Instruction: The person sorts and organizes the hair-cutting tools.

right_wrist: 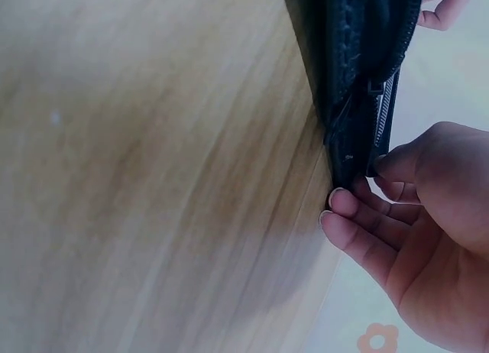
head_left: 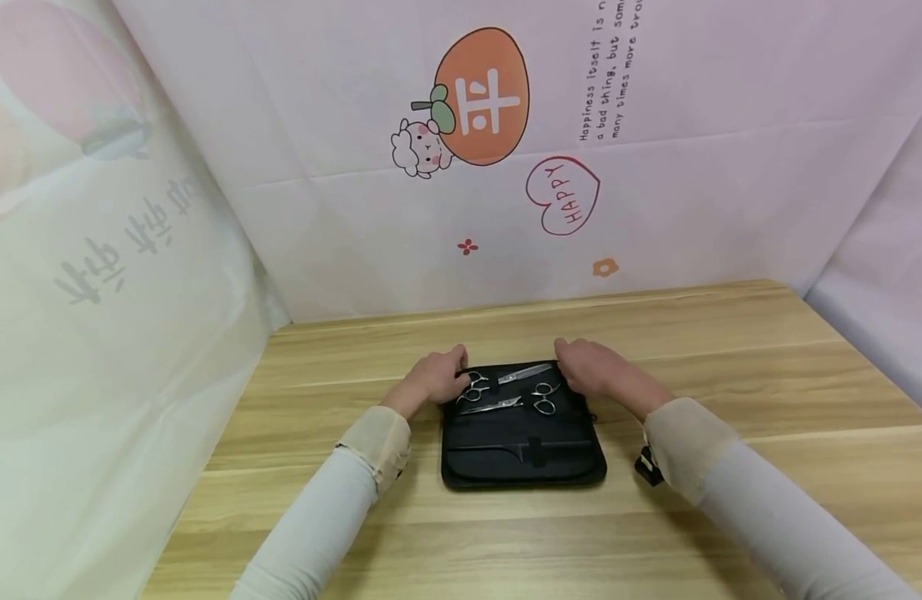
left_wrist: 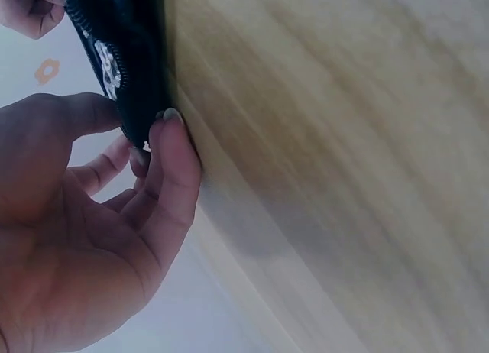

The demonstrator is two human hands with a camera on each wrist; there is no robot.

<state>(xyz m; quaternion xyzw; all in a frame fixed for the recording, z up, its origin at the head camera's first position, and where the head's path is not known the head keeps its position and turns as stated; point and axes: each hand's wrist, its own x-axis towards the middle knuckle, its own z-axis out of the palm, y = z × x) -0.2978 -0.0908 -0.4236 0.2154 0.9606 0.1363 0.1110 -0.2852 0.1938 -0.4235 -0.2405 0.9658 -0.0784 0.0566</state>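
A black zip-up scissors case (head_left: 521,482) lies on the wooden table, its inside facing up. One pair of silver scissors (head_left: 473,393) has finger rings by the left side and a toothed blade at the upper right. A second pair (head_left: 545,406) points the other way. Below them a dark tail comb (head_left: 483,447) sits under a strap. My left hand (head_left: 440,377) pinches the far left corner, thumb above and fingers beneath in the left wrist view. At the far right corner, my right hand (head_left: 590,367) pinches the edge; the zip (right_wrist: 382,112) runs near its thumb.
The wooden table (head_left: 341,492) stretches out on both sides of the case. Behind it hangs a pale printed cloth (head_left: 341,225), with more white cloth (head_left: 71,400) at the left. A small black object (head_left: 647,467) shows under the right wrist.
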